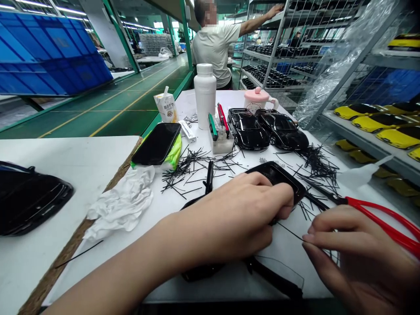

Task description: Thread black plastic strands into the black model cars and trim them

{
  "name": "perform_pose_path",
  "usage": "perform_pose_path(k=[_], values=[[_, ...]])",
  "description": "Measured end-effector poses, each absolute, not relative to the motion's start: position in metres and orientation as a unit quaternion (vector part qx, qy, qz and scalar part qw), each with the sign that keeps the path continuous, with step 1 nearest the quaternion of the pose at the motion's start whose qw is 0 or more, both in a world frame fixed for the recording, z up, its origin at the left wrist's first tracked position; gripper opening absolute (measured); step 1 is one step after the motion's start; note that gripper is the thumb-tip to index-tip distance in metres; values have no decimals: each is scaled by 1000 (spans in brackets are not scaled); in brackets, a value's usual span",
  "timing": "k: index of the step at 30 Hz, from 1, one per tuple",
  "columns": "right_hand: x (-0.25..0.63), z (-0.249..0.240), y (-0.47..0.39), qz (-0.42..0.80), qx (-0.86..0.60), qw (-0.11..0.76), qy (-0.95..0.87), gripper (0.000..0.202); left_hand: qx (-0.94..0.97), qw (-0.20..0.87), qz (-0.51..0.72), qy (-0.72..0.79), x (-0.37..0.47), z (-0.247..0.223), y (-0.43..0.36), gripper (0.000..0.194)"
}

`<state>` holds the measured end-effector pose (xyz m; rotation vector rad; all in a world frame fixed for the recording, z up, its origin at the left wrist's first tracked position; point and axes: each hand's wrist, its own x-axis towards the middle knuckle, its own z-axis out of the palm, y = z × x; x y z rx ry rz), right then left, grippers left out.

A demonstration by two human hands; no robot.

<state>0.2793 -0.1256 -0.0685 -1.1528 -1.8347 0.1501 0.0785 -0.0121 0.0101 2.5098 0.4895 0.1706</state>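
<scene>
Left hand (249, 210): bent over the shiny black toy car (285, 177), fingers curled in; I cannot tell if they pinch something, because the tips are hidden.
Right hand (351, 249): thumb and finger pressed together, pinching a thin black strand (290, 230).
Black toy car: on the white table (229, 288), under and around the left hand, partly hidden by it.
Scissors (377, 205): red handles next to the right hand, dark blades pointing at the heap of black strands (320, 166).
Two finished-looking cars (265, 129): black, side by side, near the pink-lidded mug (257, 98).
Knife holder (223, 142): green and red handles stick up, in front of the white bottle (205, 96).
Phone (156, 143): lying on a bright green packet (173, 153), near crumpled white tissue (126, 201).
Person (213, 52): behind the table, one arm stretched to the rack (272, 48).
</scene>
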Motion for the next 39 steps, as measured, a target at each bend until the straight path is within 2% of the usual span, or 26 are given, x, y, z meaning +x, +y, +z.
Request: perform_pose_path(k=[6, 14, 19, 34, 39], values=[[274, -70, -128, 71, -473, 472, -740, 28, 942, 267, 86, 184, 83, 5, -13, 17], [257, -74, -120, 62, -526, 448, -721, 18, 941, 259, 100, 193, 85, 3, -14, 16], [256, -72, -126, 69, -523, 463, -712, 18, 944, 251, 105, 188, 84, 2, -13, 20], [252, -73, -135, 124, -551, 463, -683, 13, 935, 252, 102, 226, 84, -5, -12, 18], [259, -60, -131, 145, -544, 408, -719, 12, 919, 304, 128, 216, 81, -5, -5, 19]])
